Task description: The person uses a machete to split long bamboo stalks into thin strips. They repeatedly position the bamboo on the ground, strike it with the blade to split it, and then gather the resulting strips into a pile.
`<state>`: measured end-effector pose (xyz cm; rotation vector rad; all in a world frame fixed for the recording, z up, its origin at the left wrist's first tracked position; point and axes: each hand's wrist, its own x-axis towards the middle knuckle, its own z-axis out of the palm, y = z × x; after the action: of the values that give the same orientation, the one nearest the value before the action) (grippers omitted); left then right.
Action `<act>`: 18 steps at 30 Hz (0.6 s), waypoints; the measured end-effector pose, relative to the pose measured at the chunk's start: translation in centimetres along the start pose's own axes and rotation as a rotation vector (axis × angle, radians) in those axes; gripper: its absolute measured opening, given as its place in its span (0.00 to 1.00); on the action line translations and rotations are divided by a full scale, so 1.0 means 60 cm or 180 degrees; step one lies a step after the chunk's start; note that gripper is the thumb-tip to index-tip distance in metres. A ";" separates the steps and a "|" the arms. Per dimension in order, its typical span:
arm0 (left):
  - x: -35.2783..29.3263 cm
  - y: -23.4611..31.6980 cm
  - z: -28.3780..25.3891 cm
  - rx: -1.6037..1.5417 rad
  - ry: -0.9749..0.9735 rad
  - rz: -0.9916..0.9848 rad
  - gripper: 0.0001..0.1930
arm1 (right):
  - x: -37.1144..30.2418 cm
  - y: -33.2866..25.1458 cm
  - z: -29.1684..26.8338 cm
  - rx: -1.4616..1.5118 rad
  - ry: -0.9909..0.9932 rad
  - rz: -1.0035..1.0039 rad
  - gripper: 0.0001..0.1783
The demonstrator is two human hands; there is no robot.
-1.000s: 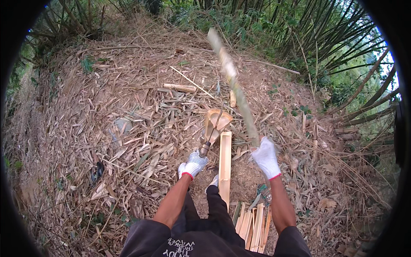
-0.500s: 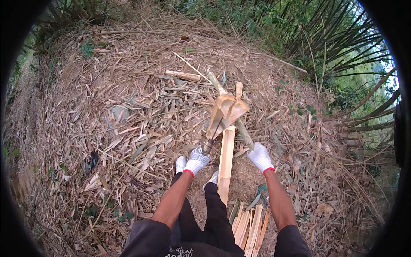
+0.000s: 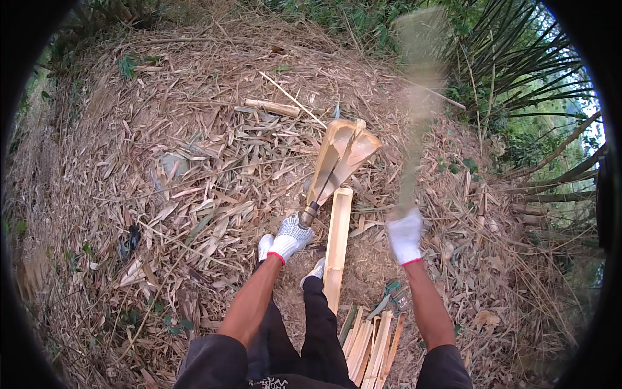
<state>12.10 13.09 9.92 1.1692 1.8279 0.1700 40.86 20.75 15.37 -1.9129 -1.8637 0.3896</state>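
My left hand [image 3: 291,236], in a white dotted glove, is closed round the handle of a knife [image 3: 310,213]. Its dark blade runs up into the gap of a split bamboo section [image 3: 324,161], whose two pale halves spread apart at the top. Off to the right, my gloved right hand [image 3: 405,236] grips a thick wooden stick [image 3: 414,129], raised away from the bamboo and blurred by motion. A long pale half-round bamboo piece [image 3: 337,249] lies just below the split section, between my hands.
Several split bamboo strips [image 3: 368,350] lie at the bottom by my legs. A short bamboo piece [image 3: 272,107] and a thin stick [image 3: 291,98] rest farther out. Dry leaves cover the ground; bamboo stems [image 3: 518,71] stand at the far right.
The stick in my right hand has swung up from across the bamboo, away to the right. My left hand and the knife have shifted slightly left.
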 end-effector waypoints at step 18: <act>0.072 -0.057 0.026 -0.0017 0.0222 0.0112 0.15 | 0.108 -0.150 -0.094 0.3442 0.0638 -0.0632 0.10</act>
<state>10.57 14.05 4.48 1.2056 1.8672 0.2382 36.14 26.49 25.30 -0.9748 -1.2501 0.8710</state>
